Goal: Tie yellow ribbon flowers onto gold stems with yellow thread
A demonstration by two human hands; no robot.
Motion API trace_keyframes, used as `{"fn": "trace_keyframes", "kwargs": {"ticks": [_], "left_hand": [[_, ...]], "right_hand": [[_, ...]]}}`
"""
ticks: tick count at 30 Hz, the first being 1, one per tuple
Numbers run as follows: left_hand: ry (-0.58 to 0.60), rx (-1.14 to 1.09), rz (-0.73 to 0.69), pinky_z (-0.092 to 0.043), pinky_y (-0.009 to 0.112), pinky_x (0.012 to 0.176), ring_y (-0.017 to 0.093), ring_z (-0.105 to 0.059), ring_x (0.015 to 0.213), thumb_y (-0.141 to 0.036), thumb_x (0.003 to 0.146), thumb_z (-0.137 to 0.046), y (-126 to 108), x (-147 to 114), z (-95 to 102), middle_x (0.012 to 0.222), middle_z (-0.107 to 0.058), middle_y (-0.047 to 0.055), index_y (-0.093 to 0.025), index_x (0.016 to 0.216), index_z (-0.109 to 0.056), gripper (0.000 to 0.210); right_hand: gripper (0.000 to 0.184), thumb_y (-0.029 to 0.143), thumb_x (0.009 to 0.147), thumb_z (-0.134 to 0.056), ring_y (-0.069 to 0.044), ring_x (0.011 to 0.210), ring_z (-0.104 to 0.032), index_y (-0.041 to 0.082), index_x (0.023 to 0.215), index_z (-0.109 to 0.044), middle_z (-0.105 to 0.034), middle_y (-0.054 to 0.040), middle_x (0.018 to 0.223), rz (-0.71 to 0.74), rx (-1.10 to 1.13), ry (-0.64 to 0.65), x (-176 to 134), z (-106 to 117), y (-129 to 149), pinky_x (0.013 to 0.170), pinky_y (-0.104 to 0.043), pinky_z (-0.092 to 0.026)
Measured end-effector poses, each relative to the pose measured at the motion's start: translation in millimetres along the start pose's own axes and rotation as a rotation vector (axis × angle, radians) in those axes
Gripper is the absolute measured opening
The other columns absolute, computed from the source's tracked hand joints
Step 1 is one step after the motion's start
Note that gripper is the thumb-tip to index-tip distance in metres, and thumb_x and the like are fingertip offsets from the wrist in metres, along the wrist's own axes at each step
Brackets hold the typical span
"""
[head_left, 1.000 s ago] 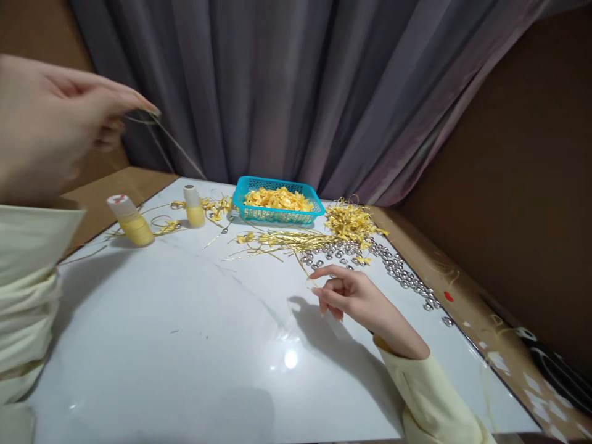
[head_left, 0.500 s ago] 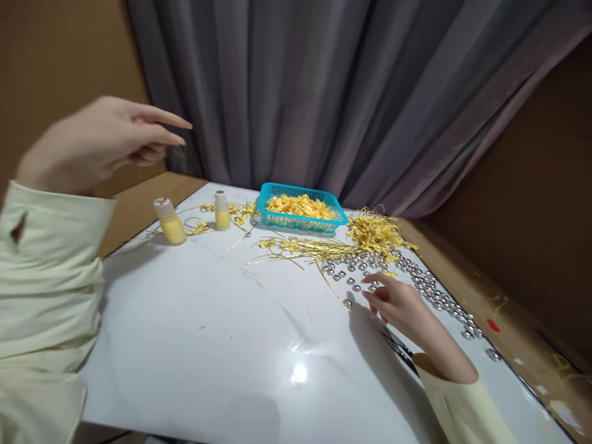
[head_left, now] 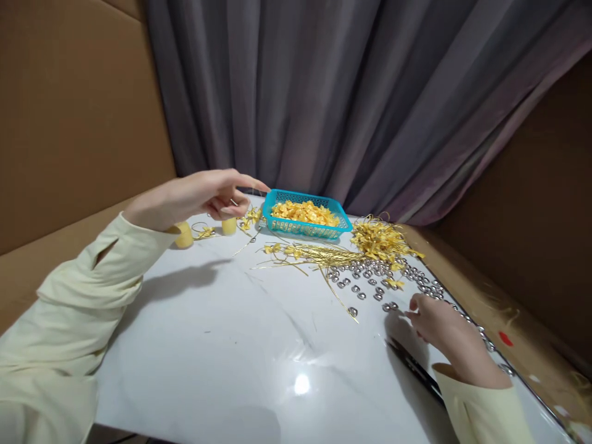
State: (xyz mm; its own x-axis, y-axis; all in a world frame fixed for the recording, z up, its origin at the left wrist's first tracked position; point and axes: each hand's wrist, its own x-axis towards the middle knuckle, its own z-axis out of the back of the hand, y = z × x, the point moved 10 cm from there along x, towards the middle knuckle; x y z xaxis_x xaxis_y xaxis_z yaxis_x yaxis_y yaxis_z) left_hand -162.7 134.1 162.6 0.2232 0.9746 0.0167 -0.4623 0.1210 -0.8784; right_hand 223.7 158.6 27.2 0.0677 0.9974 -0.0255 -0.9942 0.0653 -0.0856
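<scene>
My left hand (head_left: 206, 197) hovers over the back left of the table, its index finger stretched out to the near left corner of a blue plastic basket (head_left: 346, 225). I cannot tell if the fingertip touches the rim. The other fingers curl loosely, with nothing visible in them. Yellow ribbon flowers (head_left: 305, 213) fill the basket. My right hand (head_left: 437, 320) is above the right side, fingers half bent and apart, beside scattered shiny silver beads (head_left: 361, 296). Below it lies a dark, slim tool (head_left: 419, 373), partly behind my sleeve; its kind is unclear.
A bundle of gold wire stems (head_left: 328, 254) with a heap of yellow flowers (head_left: 382, 237) lies in front of the basket. Two yellow bottles, one yellow bottle (head_left: 184, 236) and a smaller yellow bottle (head_left: 229, 226), stand partly behind my left hand. A grey curtain (head_left: 296, 92) hangs behind.
My left hand has come down and moved right, to the basket's corner. My right hand has shifted right and toward me, away from the nearer beads. The view has tilted slightly.
</scene>
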Motion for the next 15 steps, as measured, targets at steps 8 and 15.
{"fn": "trace_keyframes", "kwargs": {"ticks": [8, 15], "left_hand": [[0.035, 0.209, 0.052, -0.024, 0.026, 0.044, 0.011, -0.030, 0.045, -0.040, 0.080, -0.042, 1.2, -3.3, -20.9, 0.052, -0.040, -0.001, -0.015, 0.115, -0.061, 0.046], [0.126, 0.276, -0.006, -0.026, 0.024, 0.041, 0.009, -0.026, 0.041, -0.050, 0.089, -0.032, 6.8, 4.1, -35.9, 0.049, -0.037, -0.002, -0.015, 0.088, -0.064, 0.048]], "right_hand": [[0.011, 0.010, 0.070, -0.052, -0.025, 0.070, -0.065, 0.019, 0.070, -0.059, -0.067, -0.0090, 0.072, -0.059, -0.061, 0.121, -3.2, -7.6, -5.0, 0.050, -0.027, -0.037], [0.019, 0.024, 0.089, -0.040, -0.025, 0.082, -0.066, 0.021, 0.093, -0.059, -0.070, -0.0098, 0.093, -0.035, 0.000, 0.024, -16.7, 29.6, 32.9, 0.058, -0.030, -0.042]]}}
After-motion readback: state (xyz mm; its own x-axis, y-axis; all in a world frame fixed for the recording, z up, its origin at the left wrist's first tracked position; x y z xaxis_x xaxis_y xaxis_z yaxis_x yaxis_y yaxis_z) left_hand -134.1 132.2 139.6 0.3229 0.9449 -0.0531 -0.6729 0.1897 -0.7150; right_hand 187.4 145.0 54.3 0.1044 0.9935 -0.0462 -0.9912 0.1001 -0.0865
